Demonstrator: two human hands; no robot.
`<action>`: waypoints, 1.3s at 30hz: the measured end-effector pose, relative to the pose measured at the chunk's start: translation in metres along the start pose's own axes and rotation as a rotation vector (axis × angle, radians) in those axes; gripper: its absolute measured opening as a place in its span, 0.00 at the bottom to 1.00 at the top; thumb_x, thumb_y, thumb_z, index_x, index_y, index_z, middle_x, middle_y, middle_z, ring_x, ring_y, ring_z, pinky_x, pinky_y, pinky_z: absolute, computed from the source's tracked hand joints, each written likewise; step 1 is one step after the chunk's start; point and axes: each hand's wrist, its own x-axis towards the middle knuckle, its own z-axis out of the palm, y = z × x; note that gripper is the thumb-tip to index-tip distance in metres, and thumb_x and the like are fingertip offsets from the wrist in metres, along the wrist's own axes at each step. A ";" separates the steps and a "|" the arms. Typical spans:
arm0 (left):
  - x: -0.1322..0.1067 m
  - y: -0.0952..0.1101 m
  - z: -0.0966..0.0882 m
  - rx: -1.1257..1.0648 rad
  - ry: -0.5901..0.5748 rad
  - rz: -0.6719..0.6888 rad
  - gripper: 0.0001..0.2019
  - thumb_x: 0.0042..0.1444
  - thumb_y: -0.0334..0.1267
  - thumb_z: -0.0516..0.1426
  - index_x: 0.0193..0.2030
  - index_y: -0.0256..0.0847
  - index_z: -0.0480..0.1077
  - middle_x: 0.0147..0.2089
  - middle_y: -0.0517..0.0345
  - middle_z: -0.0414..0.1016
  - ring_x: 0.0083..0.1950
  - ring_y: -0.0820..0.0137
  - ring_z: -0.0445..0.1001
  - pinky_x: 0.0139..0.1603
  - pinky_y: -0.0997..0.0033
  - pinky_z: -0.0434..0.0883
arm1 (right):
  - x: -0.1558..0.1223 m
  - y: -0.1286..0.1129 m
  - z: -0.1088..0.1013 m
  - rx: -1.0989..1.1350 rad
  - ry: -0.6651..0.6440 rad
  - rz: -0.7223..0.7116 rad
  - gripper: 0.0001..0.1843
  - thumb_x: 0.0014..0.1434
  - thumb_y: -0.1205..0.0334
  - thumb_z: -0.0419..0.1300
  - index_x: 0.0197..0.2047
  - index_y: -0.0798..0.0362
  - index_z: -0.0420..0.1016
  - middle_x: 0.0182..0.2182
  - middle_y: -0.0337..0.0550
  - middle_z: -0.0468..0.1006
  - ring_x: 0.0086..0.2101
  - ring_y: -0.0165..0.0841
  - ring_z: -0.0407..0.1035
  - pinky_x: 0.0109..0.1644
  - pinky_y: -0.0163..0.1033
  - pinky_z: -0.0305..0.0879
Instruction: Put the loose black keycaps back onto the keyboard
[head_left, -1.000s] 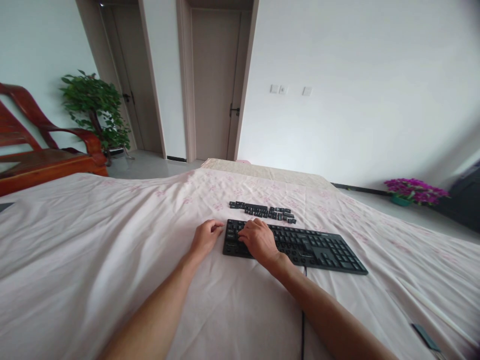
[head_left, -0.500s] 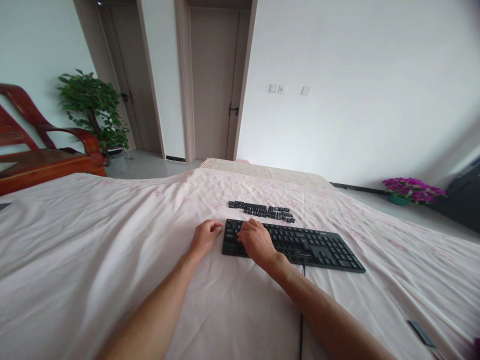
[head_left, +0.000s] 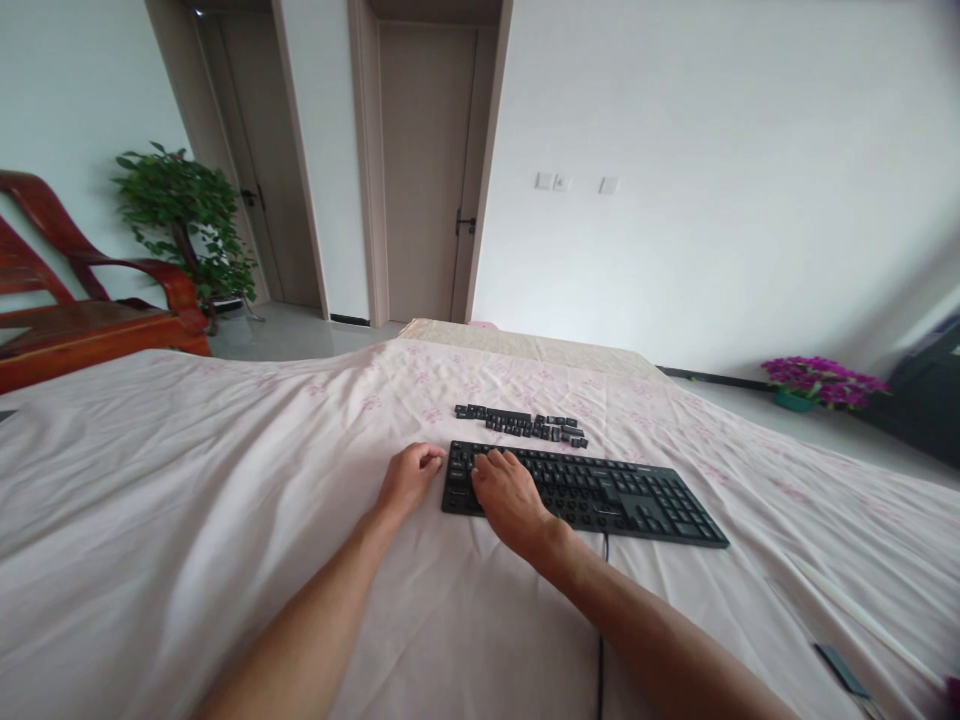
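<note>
A black keyboard point(head_left: 660, 495) lies on the pale pink-patterned sheet. Part of its key field shows bare round sockets without caps. My right hand point(head_left: 511, 492) is over its left part, fingers bunched and bent down onto the keys; the fingertips are partly hidden, so what they hold cannot be made out. Just off the keyboard's left edge, my left hand point(head_left: 410, 474) rests on the sheet, thumb and fingers curled together; anything in them is too small to tell. Behind the keyboard lie several loose black keycaps point(head_left: 517, 422) in two uneven rows.
From the keyboard's near edge a black cable point(head_left: 601, 650) runs toward me. A small dark flat object point(head_left: 841, 670) lies on the sheet point(head_left: 187, 560) at the lower right. Beyond are a wooden chair point(head_left: 97, 310), a green plant point(head_left: 180, 200) and purple flowers point(head_left: 821, 380).
My right hand's fingers have shifted slightly and sit lower over the keys. My left hand, the keyboard and the loose keycaps stay essentially as they were; the view tilted a little.
</note>
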 end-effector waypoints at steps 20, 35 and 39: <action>0.002 -0.003 0.004 -0.027 0.023 -0.063 0.11 0.52 0.34 0.54 0.40 0.41 0.76 0.42 0.55 0.79 0.42 0.69 0.76 0.46 0.72 0.70 | 0.049 0.088 0.024 0.185 -0.025 0.502 0.15 0.63 0.59 0.51 0.43 0.46 0.79 0.44 0.46 0.75 0.45 0.37 0.64 0.46 0.38 0.56; 0.003 -0.006 0.004 -0.017 0.021 -0.033 0.11 0.53 0.35 0.53 0.40 0.41 0.75 0.42 0.56 0.79 0.42 0.69 0.76 0.47 0.72 0.70 | 0.077 0.091 0.051 0.070 -0.086 0.394 0.12 0.60 0.64 0.54 0.37 0.52 0.80 0.42 0.50 0.73 0.46 0.40 0.60 0.46 0.41 0.53; 0.003 -0.005 0.004 -0.008 0.016 -0.037 0.11 0.53 0.35 0.53 0.40 0.42 0.75 0.42 0.56 0.79 0.42 0.69 0.76 0.46 0.72 0.70 | 0.079 0.092 0.050 0.059 -0.087 0.372 0.11 0.59 0.65 0.55 0.38 0.52 0.80 0.42 0.50 0.74 0.47 0.39 0.60 0.46 0.41 0.53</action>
